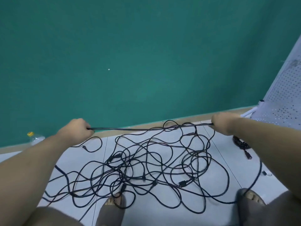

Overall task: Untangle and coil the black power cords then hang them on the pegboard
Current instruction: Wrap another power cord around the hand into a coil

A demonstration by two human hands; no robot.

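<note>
Above the floor (78,160), left grip (78,128) and right grip (223,122), arms outstretched, are clenching one cord (130,129) taut over the tangle (146,168); pegboard (283,95) is standing at right, cropped; forearms are hiding some loops.

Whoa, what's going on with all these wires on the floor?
A person is sorting a tangle of black power cords on the floor. The left hand and right hand each grip one stretched cord, pulled taut above the pile. The rest lies tangled; no cord hangs on the visible part of the pegboard.
</note>
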